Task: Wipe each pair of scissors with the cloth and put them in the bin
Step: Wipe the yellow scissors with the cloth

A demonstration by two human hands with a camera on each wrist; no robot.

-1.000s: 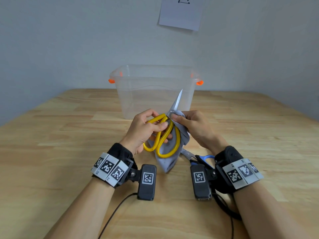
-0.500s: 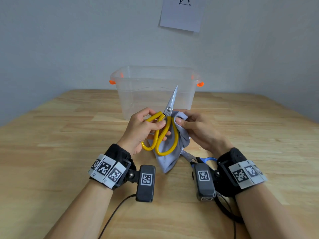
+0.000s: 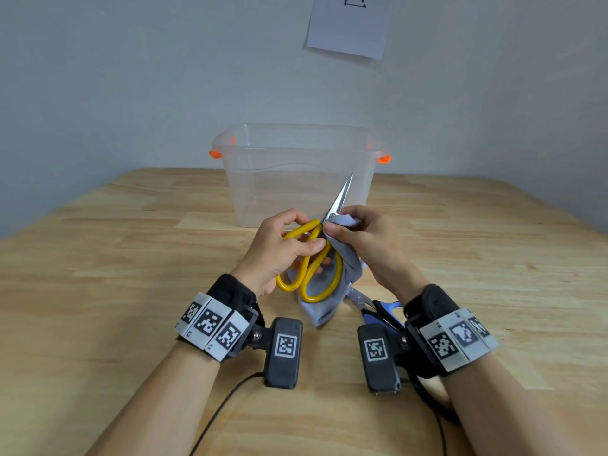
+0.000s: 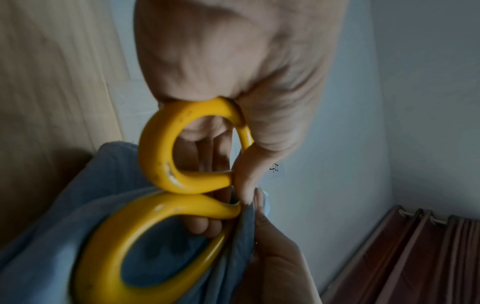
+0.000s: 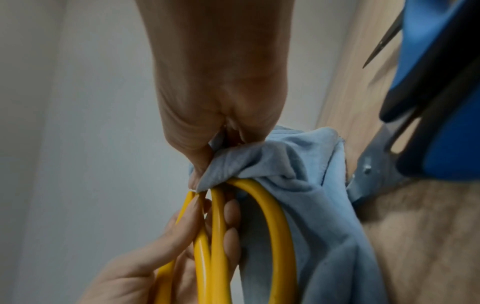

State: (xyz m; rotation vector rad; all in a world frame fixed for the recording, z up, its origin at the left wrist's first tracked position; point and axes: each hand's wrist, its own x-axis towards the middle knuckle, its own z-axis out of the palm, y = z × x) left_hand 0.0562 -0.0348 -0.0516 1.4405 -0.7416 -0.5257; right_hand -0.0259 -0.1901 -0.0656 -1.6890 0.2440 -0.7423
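I see a pale wooden bench butted against a plain grey-white wall, with a sheet of paper stuck high on that wall. In my left wrist view a dark red curtain hangs along the foot of another wall. The clear bin, with orange tabs at its rim, stands near the bench's far edge, about midway along it.

My left hand is raised just off the bench in front of the bin, back of the hand upward, thumb and fingers curled round the handles of the yellow scissors. The two yellow loops hang toward me and the closed steel blades point up and away, their tip showing against the bin's front wall. The grey-blue cloth drapes behind and below the loops, its lower end hanging toward the bench.

My right hand sits just right of the pivot, thumb and fingers pinching a fold of the cloth against the base of the blades. The two hands nearly touch there.

Toward the near edge, under my right wrist, a second pair, the blue scissors, lies flat on the bench, partly hidden by the wrist camera.
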